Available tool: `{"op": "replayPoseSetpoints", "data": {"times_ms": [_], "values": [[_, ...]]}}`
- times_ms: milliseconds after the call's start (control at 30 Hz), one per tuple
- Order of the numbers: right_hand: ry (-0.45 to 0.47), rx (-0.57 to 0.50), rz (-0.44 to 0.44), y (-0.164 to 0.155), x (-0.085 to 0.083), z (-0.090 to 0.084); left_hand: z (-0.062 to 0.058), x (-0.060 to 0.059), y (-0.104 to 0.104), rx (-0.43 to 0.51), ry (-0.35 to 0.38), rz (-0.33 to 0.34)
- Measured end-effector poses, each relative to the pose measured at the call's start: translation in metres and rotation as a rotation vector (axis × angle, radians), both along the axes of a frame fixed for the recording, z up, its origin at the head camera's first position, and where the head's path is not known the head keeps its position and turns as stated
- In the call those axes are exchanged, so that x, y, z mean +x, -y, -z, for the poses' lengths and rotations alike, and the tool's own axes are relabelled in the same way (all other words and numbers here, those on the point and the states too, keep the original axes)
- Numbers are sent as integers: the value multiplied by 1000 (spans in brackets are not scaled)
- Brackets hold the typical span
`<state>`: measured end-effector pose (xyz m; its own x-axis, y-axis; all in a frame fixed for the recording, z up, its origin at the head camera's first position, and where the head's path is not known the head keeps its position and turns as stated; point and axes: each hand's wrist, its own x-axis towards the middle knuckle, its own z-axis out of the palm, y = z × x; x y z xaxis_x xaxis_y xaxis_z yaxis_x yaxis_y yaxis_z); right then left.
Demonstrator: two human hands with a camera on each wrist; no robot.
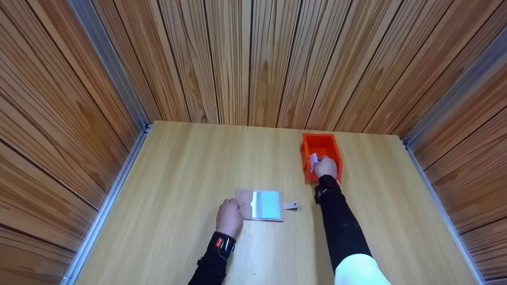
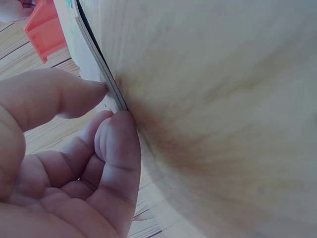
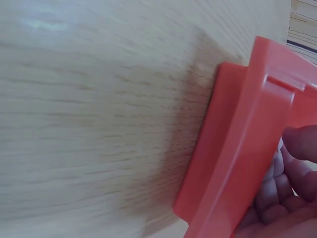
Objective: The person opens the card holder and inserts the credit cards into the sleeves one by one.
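Note:
An open card holder [image 1: 246,198] with clear plastic sleeves and a snap strap [image 1: 291,206] lies on the table in the head view. My left hand [image 1: 229,217] pinches its left edge between thumb and fingers; the left wrist view shows that thin edge [image 2: 101,64] at the fingertips. Farther back and to the right, my right hand [image 1: 326,166] reaches into an orange bin [image 1: 304,158]. Its curled fingers hold a small pale lilac card [image 1: 313,160]. In the right wrist view the bin's wall [image 3: 237,144] hides part of that hand.
The wooden table [image 1: 178,166] is bounded by plank walls [image 1: 233,59] at the back and sides. Metal rails [image 1: 107,202] run along its side edges. The bin stands close to the back edge.

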<state>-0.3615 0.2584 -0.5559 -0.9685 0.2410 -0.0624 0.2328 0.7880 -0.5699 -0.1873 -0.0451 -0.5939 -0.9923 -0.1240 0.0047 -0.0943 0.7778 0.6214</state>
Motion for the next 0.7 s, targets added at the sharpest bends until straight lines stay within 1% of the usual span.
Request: {"op": "replayPoseSetpoints", "data": {"times_ms": [167,433,700], "values": [[-33,-4,-17,0,-2,1,1,0,0,-2,4,4],[-23,-28,1,1,-4,1,2,0,1,-4,-7,7],[-6,-46,25,2,-3,0,2,-1,1,10,16,6]]}}
